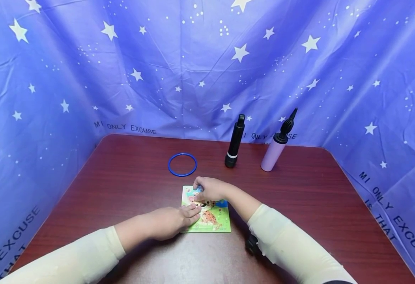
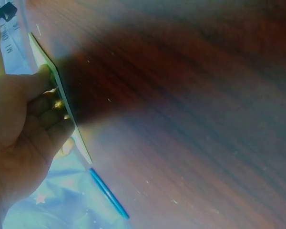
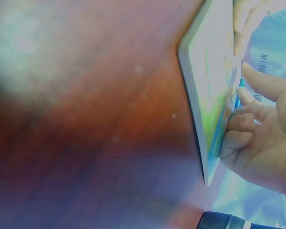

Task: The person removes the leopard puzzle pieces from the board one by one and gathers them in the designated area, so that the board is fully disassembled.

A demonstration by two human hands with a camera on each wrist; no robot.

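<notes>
A square jigsaw puzzle board (image 1: 219, 223), with a spotted cartoon animal on green and blue, lies flat on the table. My left hand (image 1: 170, 221) rests on its left side, fingers extended across the picture; in the left wrist view the fingers (image 2: 55, 117) lie along the board's edge. Over the upper left part is my right hand (image 1: 212, 189), thumb and forefinger bent towards each other at a puzzle piece (image 3: 236, 71) by the animal's ear. The other fingers (image 3: 238, 131) of that hand curl down against the board. The hands partly cover the picture.
Behind the board lies a blue ring (image 1: 182, 175). A black flashlight-like cylinder (image 1: 235, 140) and a purple hand pump (image 1: 274, 154) with a black nozzle stand farther back. A black object (image 1: 251, 243) is partly hidden under the right forearm. Starry blue curtains (image 1: 193, 79) surround the table (image 1: 133, 169).
</notes>
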